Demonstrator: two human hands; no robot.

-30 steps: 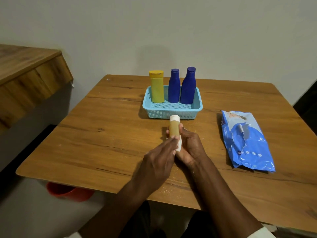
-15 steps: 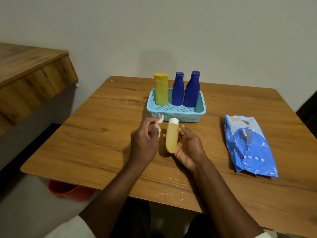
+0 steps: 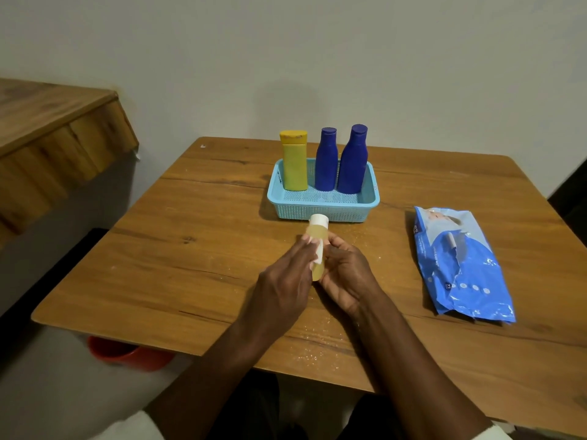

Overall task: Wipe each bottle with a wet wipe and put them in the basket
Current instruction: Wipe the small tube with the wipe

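A small amber bottle (image 3: 315,234) with a white cap lies slanted in my right hand (image 3: 346,274), which holds it from below and the right, cap pointing toward the basket. My left hand (image 3: 282,281) presses a folded white wet wipe (image 3: 318,253) against the bottle's side. Just beyond the cap, the light blue basket (image 3: 320,211) holds a yellow bottle (image 3: 294,163) and two dark blue bottles (image 3: 326,163) (image 3: 353,161), all upright along its far side.
A blue wet wipe pack (image 3: 460,265) lies on the wooden table (image 3: 178,255) to the right of my hands. An orange tub (image 3: 127,355) sits on the floor under the table's near left edge. A wooden counter (image 3: 47,134) juts in at left.
My left hand, held apart with the wipe half a second ago, has come back onto the bottle and presses the wipe against it. The bottle stays in my right hand.
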